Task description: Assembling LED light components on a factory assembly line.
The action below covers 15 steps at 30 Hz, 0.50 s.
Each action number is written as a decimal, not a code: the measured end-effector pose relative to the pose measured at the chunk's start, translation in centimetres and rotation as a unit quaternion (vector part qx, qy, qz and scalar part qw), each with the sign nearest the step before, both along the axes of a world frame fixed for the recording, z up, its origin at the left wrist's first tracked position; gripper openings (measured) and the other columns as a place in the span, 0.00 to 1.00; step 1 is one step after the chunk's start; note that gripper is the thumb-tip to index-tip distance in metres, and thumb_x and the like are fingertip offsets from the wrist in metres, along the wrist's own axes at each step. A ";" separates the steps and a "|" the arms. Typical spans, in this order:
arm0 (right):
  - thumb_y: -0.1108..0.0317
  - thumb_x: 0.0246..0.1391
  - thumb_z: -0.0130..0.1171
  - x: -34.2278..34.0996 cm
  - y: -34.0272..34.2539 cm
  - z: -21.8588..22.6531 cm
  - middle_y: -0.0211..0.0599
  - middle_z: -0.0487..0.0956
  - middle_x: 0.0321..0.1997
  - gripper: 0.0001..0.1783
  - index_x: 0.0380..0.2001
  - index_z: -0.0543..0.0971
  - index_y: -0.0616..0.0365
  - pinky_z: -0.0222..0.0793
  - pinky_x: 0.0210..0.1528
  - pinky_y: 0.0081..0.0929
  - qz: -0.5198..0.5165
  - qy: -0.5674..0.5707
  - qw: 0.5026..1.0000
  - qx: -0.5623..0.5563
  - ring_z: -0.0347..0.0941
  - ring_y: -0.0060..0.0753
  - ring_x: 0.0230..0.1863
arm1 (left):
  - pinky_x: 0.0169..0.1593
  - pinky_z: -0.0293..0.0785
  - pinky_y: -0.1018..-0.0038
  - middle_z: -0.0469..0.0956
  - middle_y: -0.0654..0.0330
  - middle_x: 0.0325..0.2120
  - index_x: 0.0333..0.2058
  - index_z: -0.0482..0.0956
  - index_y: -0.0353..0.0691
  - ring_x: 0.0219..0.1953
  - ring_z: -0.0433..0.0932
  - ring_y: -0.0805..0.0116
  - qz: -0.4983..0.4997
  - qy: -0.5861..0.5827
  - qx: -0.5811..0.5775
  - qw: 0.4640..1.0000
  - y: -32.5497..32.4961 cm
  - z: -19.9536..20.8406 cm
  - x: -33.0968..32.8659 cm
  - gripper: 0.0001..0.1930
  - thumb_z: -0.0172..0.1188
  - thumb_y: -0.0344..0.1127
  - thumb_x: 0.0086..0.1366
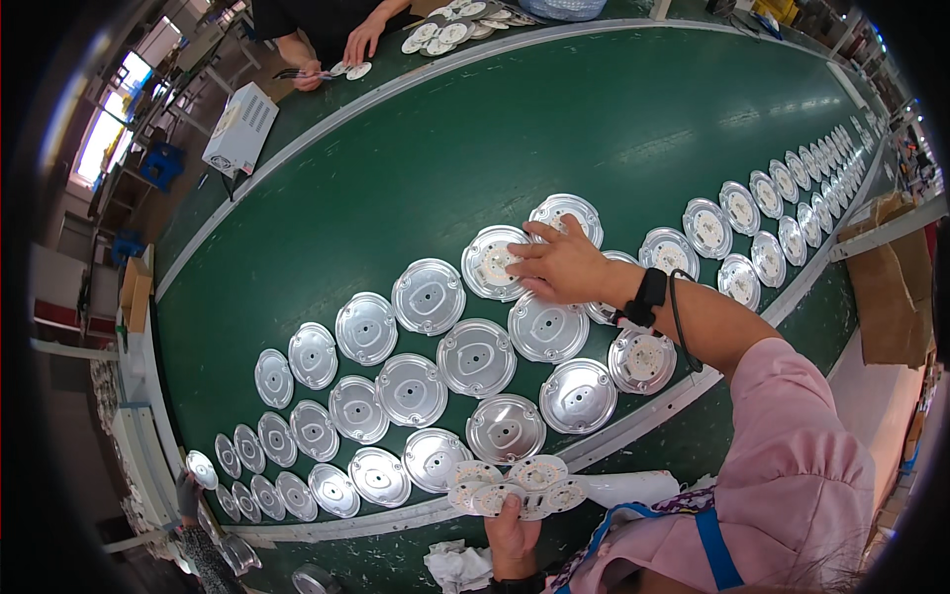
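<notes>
My left hand, low in the middle, grips a fanned bunch of white round LED boards, the thumb on top. Farther up, my right hand reaches over the silver round metal plates with its fingers apart. Its fingertips touch the white board lying in one plate; whether they press on it I cannot tell. Just beyond the hand is another plate with a board, partly covered by my fingers. Bare silver plates lie to the left in several rows, while many plates on the right carry white boards.
The plates rest on a long green belt with metal side rails. Across it, a person's hands handle white boards beside a white box-shaped device. At far left, a gloved hand touches a plate. A crumpled white cloth lies near me.
</notes>
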State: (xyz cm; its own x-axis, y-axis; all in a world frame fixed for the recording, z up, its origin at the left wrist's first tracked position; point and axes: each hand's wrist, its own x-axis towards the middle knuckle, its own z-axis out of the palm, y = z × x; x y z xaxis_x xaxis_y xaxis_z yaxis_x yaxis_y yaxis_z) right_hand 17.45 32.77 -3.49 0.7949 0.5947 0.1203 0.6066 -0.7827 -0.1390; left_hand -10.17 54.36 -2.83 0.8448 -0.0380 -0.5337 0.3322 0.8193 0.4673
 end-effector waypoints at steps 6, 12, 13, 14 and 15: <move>0.58 0.46 0.52 -0.1 0.1 0.2 0.24 0.70 0.52 0.14 0.40 0.75 0.40 0.51 0.47 0.54 0.002 0.012 1.000 -0.004 0.56 0.39 0.58 | 0.55 0.58 0.53 0.65 0.51 0.48 0.53 0.56 0.38 0.51 0.64 0.54 0.001 0.000 0.006 1.000 0.1 0.0 0.0 0.31 0.58 0.33 0.52; 0.59 0.46 0.53 0.0 0.1 0.2 0.23 0.70 0.52 0.14 0.39 0.76 0.40 0.51 0.48 0.55 0.001 0.015 1.000 -0.001 0.56 0.39 0.58 | 0.55 0.57 0.52 0.65 0.51 0.49 0.54 0.55 0.38 0.51 0.64 0.53 -0.001 -0.007 0.011 1.000 0.2 -0.2 -0.1 0.31 0.57 0.33 0.52; 0.59 0.46 0.53 0.0 0.0 0.2 0.23 0.70 0.52 0.14 0.39 0.76 0.40 0.51 0.48 0.55 0.001 0.014 1.000 -0.001 0.56 0.39 0.58 | 0.55 0.57 0.52 0.64 0.51 0.49 0.54 0.54 0.38 0.51 0.64 0.53 -0.002 -0.009 0.013 1.000 0.2 -0.1 0.0 0.31 0.57 0.33 0.53; 0.59 0.46 0.53 0.0 0.0 0.2 0.23 0.70 0.51 0.14 0.39 0.76 0.40 0.51 0.48 0.55 0.001 0.010 1.000 -0.002 0.56 0.40 0.58 | 0.55 0.57 0.52 0.64 0.51 0.49 0.54 0.54 0.38 0.51 0.64 0.53 -0.002 -0.009 0.012 1.000 0.3 -0.1 0.0 0.31 0.57 0.33 0.53; 0.59 0.46 0.53 0.0 0.0 0.2 0.23 0.70 0.51 0.14 0.39 0.76 0.40 0.51 0.48 0.55 0.002 0.006 1.000 -0.002 0.56 0.40 0.58 | 0.55 0.57 0.52 0.64 0.51 0.49 0.54 0.54 0.38 0.51 0.64 0.53 -0.003 -0.008 0.012 1.000 0.3 -0.1 -0.1 0.31 0.57 0.33 0.53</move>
